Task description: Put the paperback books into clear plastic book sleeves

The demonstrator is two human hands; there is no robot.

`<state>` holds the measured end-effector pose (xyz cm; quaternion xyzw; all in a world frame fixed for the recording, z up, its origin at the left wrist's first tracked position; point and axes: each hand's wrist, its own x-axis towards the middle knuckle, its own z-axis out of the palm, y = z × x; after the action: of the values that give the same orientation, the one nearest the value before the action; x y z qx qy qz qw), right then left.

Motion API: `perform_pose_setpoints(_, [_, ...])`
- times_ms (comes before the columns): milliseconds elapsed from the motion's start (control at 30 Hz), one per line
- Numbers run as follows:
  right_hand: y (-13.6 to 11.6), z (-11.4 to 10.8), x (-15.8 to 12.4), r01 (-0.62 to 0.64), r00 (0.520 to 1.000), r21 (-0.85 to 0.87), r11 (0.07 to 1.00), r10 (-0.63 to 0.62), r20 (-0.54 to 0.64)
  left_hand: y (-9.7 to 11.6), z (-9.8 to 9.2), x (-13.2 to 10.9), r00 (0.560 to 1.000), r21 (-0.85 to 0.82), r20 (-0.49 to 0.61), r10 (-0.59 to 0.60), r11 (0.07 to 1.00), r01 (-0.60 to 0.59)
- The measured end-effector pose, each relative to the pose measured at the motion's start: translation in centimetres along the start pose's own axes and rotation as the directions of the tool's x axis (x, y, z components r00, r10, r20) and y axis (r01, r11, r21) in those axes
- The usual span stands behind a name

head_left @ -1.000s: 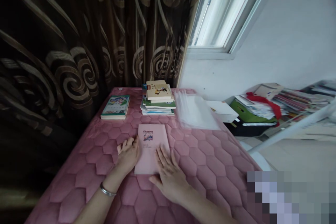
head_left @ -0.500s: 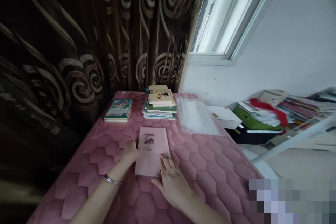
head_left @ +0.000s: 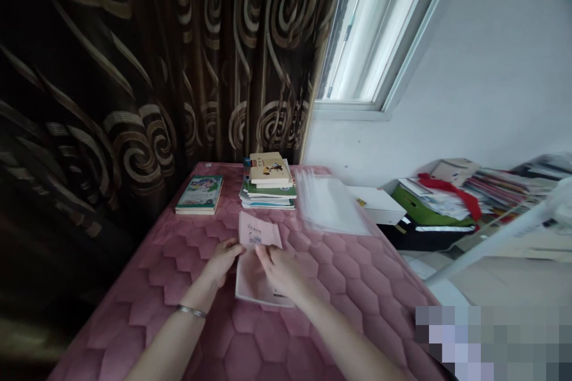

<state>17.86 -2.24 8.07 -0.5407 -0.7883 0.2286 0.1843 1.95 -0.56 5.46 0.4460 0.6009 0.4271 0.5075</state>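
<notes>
A pale pink booklet (head_left: 255, 277) with small print and a little picture on its front is bent and slightly raised over the pink quilted surface (head_left: 250, 345). My left hand (head_left: 223, 259), with a silver bangle on its wrist, pinches the booklet's left edge. Over the booklet's right part lies my right hand (head_left: 279, 268), its thumb and fingers close to the left fingertips; whether it grips the cover or only touches it cannot be made out.
Behind stand a stack of books (head_left: 268, 190), a green-covered book pile (head_left: 199, 193) at left and clear plastic sleeves (head_left: 330, 202) at right. Beyond the right edge are a white box (head_left: 378, 203) and a green container (head_left: 415, 207) of papers. Dark curtains (head_left: 201, 71) hang behind.
My right hand has moved up and left across the booklet, near my left fingers. The booklet, flat before, is now bent and lifted. The view has shifted slightly.
</notes>
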Motion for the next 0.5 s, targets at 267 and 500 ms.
perform_pose_setpoints(267, [-4.3,-4.8,1.1,0.018,0.983,0.236,0.972,0.026,-0.181,4.1,4.3,-5.6,0.81,0.492,-0.282,0.515,0.802,-0.339])
perform_pose_setpoints(500, [1.1,-3.6,1.1,0.282,0.907,0.646,0.709,0.024,-0.421,1.3,7.6,-8.2,0.46,0.691,0.06,0.886,0.296,-0.66])
